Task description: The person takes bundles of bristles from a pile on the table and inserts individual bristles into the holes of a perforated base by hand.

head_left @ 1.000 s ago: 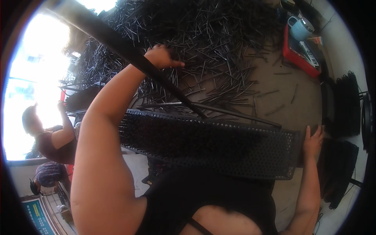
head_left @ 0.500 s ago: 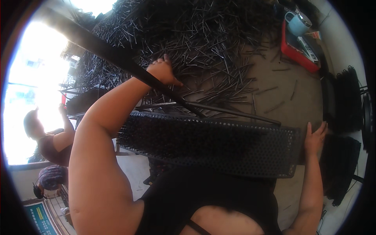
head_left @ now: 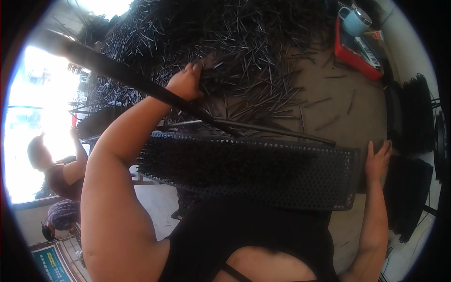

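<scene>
My left hand (head_left: 186, 83) reaches past a dark bar into a big heap of thin black rods (head_left: 155, 44). Its fingers are curled round a bunch of the rods (head_left: 217, 66), blurred by motion at the fingertips. On the right, my right hand (head_left: 377, 162) rests on the brown tabletop (head_left: 347, 113) with fingers stretched, holding nothing. Between my arms lies a long black perforated tray (head_left: 324, 181). Rods stand packed in its holes over the left and middle, while bare holes show at its right end.
The dark bar (head_left: 117, 73) slants across from the upper left to the tray's back edge. A red tray (head_left: 359, 61) with a light blue mug (head_left: 355, 21) is at the far right. Black bundles (head_left: 408, 197) hang along the right wall. Another person (head_left: 66, 164) sits at the left.
My left hand has moved slightly up and left, and its spread thumb and fingers have closed on some rods. My right hand stays in place.
</scene>
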`<state>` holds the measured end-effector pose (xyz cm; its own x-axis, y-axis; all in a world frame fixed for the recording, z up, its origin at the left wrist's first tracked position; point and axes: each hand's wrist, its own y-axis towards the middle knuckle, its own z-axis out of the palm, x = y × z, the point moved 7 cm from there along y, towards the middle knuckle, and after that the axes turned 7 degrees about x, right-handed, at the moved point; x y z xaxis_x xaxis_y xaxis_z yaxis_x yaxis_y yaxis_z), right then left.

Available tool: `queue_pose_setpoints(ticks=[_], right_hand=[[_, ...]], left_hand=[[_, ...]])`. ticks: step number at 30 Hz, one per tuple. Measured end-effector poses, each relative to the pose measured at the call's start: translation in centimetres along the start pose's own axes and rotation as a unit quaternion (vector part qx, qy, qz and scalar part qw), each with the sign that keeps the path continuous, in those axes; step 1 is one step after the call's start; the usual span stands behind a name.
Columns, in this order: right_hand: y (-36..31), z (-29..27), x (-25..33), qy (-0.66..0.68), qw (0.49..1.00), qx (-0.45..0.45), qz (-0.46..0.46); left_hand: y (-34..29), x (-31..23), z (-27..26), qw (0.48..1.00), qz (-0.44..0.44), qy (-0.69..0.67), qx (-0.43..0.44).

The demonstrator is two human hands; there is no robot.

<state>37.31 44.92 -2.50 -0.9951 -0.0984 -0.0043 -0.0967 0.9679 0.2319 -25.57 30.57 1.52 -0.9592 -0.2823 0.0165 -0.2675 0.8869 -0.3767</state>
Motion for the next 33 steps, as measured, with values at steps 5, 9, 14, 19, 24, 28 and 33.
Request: queue_pose_setpoints(ticks=[5,9,14,19,24,28,33], right_hand=[[0.1,0.5,0.3,0.005,0.994,0.094,0.055],[0.0,0.6,-0.1,0.001,0.994,0.091,0.062],[0.1,0.4,-0.1,-0.010,0.993,0.092,0.068],[0.1,0.5,0.1,-0.005,0.992,0.101,0.073],[0.1,0.6,-0.2,-0.001,0.993,0.095,0.076],[0.0,0.8,-0.2,-0.007,0.994,0.087,0.068],[0.3,0.5,0.4,0.004,0.991,0.107,0.080]], left_hand=[[5.5,1.4,2.5,0.992,-0.030,0.074,0.101],[5.2,-1.1,0.5,0.997,-0.027,0.034,0.062],[3.9,-0.8,-0.6,0.993,-0.076,-0.065,0.063],[2.1,-1.7,-1.9,0.998,-0.070,-0.008,-0.001],[3.7,-3.1,-2.5,0.995,0.069,0.030,0.060],[5.2,-4.2,-1.2,0.998,0.030,0.036,0.050],[6.0,-3.0,-1.1,0.995,0.034,-0.056,0.071]])
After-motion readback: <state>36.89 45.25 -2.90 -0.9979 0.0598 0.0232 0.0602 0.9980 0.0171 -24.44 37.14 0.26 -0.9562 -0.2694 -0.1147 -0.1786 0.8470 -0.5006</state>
